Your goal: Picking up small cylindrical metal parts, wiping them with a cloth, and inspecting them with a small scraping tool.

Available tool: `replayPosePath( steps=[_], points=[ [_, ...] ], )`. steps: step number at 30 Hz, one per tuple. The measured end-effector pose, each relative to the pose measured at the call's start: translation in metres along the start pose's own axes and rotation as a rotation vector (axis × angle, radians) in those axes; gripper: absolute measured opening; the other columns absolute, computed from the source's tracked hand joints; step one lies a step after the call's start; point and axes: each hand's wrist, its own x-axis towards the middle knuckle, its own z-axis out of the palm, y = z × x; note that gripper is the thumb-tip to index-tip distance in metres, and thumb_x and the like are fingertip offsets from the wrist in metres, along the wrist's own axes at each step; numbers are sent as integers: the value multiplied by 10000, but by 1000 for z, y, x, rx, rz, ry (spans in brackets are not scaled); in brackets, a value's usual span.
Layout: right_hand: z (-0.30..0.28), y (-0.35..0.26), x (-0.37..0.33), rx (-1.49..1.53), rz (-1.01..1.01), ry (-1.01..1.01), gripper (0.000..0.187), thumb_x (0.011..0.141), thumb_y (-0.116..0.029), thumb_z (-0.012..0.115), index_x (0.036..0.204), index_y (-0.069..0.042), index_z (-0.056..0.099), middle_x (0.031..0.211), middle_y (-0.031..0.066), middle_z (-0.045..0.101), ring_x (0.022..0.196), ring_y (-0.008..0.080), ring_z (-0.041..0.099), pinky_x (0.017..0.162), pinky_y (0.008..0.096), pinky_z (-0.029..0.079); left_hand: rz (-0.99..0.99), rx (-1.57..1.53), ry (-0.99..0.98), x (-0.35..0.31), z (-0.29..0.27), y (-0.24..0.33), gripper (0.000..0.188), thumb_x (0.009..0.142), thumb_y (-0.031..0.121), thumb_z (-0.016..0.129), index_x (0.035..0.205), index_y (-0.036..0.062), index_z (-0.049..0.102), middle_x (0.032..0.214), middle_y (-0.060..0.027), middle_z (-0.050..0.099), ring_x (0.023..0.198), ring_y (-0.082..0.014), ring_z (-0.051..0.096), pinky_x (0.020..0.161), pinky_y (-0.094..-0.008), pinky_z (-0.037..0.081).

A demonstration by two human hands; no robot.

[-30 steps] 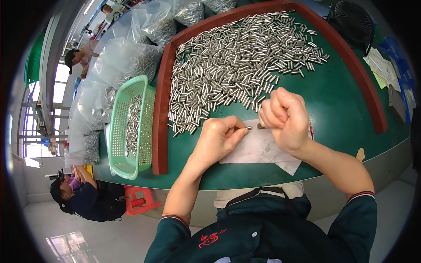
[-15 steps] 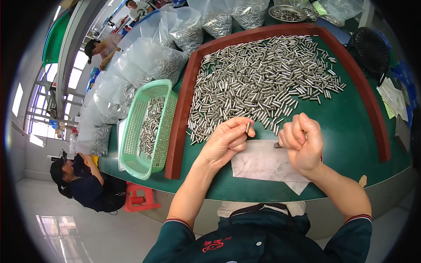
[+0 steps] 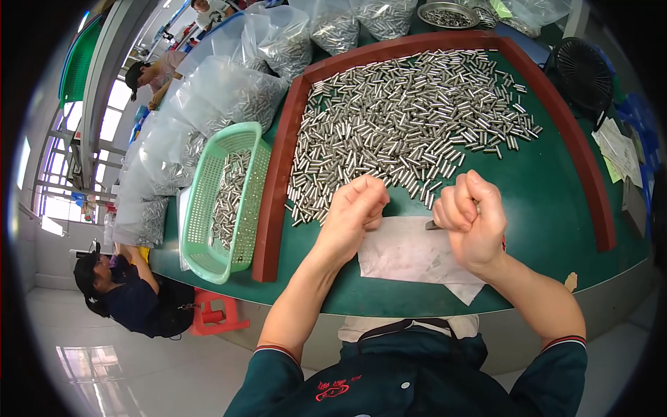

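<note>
Many short, shiny metal pins (image 3: 389,118) lie heaped on the green tabletop in front of me. My left hand (image 3: 359,208) is closed at the near edge of the heap, its back turned up; whatever its fingers hold is hidden. To its right, my right hand (image 3: 474,217) makes a fist with the thumb on top. From that fist's left side sticks the end of a small dark grey piece (image 3: 431,225); the rest of it is covered by the fingers. Beneath and between both hands lies a stained whitish cloth (image 3: 406,251).
A red-brown frame (image 3: 272,187) borders the heap on three sides. Left of it stands a green basket (image 3: 192,226) with more pins. Plastic bags of pins (image 3: 243,97) line the far left, a black fan (image 3: 583,75) the right. Co-workers, one seated person (image 3: 125,292) among them, are at left.
My left hand has turned and curled in, so the metal pin seen between its thumb and fingertips is out of sight. The right fist keeps its grip. The whole view has shifted slightly.
</note>
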Motion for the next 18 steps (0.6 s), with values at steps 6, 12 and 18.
replayPosePath(
  steps=[6,12,18],
  points=[
    [-1,2,2,-5,3,15,409,872,-228,340,489,-110,258,404,-10,257,394,83,191,403,248,180,550,1208,214,15,24,-13,129,658,53,671,764,17,607,466,-9,336,416,-80,312,392,-247,276],
    [-1,1,2,-10,14,37,405,869,-231,343,492,-110,259,406,-9,258,399,82,188,405,245,180,486,1307,225,17,26,-11,96,669,98,646,735,42,604,488,-74,463,437,-223,477,418,-339,359],
    [-1,0,1,-16,10,33,405,872,-236,340,494,-108,267,411,-15,260,402,77,185,405,237,176,741,1471,42,13,18,-14,51,700,57,585,750,50,574,615,-83,551,538,-259,543,464,-357,419]
  ],
)
